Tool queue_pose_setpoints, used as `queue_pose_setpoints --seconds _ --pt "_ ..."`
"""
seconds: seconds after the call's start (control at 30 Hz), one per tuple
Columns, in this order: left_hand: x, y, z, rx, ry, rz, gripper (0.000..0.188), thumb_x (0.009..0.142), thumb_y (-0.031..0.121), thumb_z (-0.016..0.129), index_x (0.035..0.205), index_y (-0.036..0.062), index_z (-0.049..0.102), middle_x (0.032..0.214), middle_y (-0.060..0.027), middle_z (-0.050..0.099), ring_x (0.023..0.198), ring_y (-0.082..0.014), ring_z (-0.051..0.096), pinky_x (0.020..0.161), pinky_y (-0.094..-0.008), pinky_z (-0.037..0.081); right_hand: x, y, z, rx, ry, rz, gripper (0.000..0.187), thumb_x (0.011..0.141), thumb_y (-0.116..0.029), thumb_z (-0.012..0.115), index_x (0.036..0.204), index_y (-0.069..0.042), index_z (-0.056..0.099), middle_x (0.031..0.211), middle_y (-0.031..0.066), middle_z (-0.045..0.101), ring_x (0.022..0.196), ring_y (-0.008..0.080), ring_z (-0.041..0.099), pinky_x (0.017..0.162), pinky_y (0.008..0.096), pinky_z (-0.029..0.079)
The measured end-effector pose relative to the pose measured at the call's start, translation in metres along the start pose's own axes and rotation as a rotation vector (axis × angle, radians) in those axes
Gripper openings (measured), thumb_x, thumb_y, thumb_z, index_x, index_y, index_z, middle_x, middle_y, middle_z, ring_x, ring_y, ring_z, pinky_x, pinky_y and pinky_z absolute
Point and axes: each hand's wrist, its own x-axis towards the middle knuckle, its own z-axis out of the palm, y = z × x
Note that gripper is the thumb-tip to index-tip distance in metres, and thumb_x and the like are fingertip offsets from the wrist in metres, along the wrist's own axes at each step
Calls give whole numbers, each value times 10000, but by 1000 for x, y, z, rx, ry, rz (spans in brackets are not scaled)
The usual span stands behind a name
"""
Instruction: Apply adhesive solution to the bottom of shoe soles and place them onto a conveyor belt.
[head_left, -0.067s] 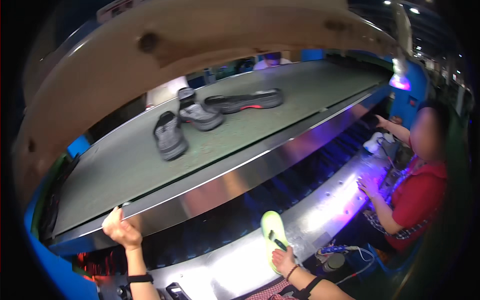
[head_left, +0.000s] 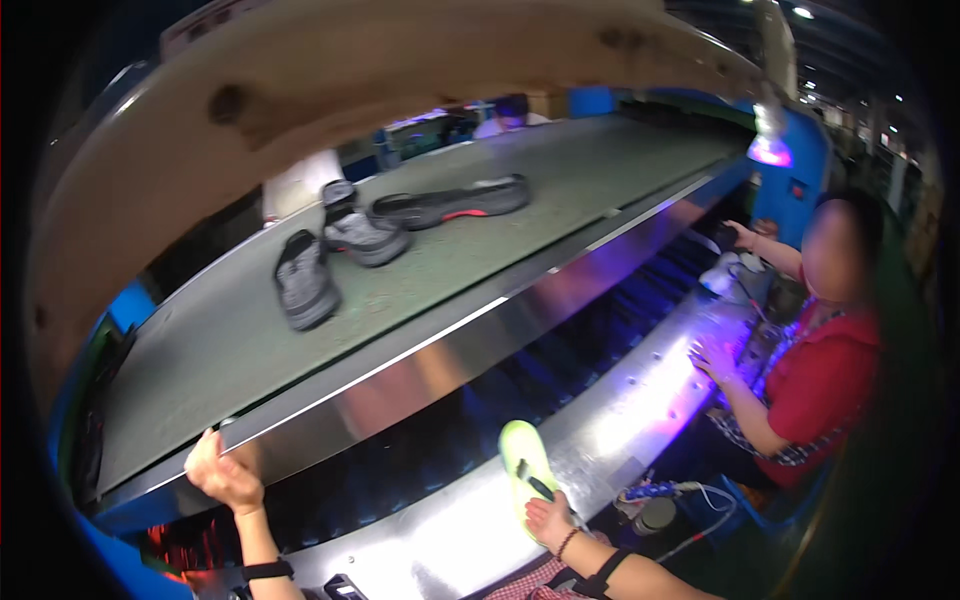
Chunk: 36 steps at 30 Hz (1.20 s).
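My left hand (head_left: 225, 474) is raised at the near left end of the conveyor's metal edge (head_left: 330, 412). Its fingers point up beside the rim, thumb somewhat apart, and nothing shows in it. Lower in the middle, my right hand (head_left: 550, 520) grips the side of a yellow-green shoe sole (head_left: 527, 448). The sole stands over the shiny metal ledge (head_left: 440, 545); a dark, narrow piece or marking lies on it by my fingers. Some fingers are hidden. Grey-black shoes (head_left: 305, 282) (head_left: 365, 236) and a long black sole part with a red patch (head_left: 455, 203) lie on the green belt (head_left: 410, 285).
A wide brown beam (head_left: 400, 75) arches over the belt. At right a person in red (head_left: 825, 375) works at the same ledge, near a white shoe (head_left: 720, 277). A dark gap with bluish glints (head_left: 440, 440) runs below the metal edge. Cables and a small round container (head_left: 655, 517) are at lower right.
The whole view has shifted, so everything sits a little farther left in the picture. Both hands keep nearly the same places relative to the edge and the sole.
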Motion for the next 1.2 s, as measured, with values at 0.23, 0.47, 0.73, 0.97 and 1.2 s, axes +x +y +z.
queue_pose_setpoints --seconds 0.23,0.47,0.73,0.97,1.2 --pt "-13 -19 6 40 -32 25 390 968 225 351 1123 -25 608 1161 -169 627 1082 -325 553 982 -407 362 -9 -6 4 -13 29 155 797 890 -649 310 1249 33 510 1282 175 553 1204 270 490 1031 416 355" --pt "-16 -29 8 40 -44 56 408 995 234 340 1170 -30 598 1193 -153 620 1100 -310 558 964 -383 400 -10 -9 -4 -7 -23 231 791 902 -662 292 1274 7 493 1265 166 571 1193 260 504 1012 414 380" --pt "-29 -50 25 -2 -29 56 414 1003 232 338 1180 -47 586 1199 -167 612 1114 -321 554 977 -395 402 -8 -16 -8 -16 8 256 750 932 -626 269 1305 -7 471 1269 140 576 1174 247 525 997 423 399" --pt "-40 -60 34 8 -35 52 393 1004 202 343 1194 -49 579 1213 -169 604 1124 -321 549 989 -396 395 -2 -18 -13 55 0 274 634 960 -522 267 1287 -19 470 1258 137 579 1166 235 529 976 407 424" --pt "-26 -38 34 27 11 54 400 1003 216 343 1180 -47 586 1204 -171 608 1116 -323 552 982 -397 397 -9 -22 -11 72 39 299 606 974 -486 240 1267 -19 491 1254 129 586 1135 229 550 940 408 450"
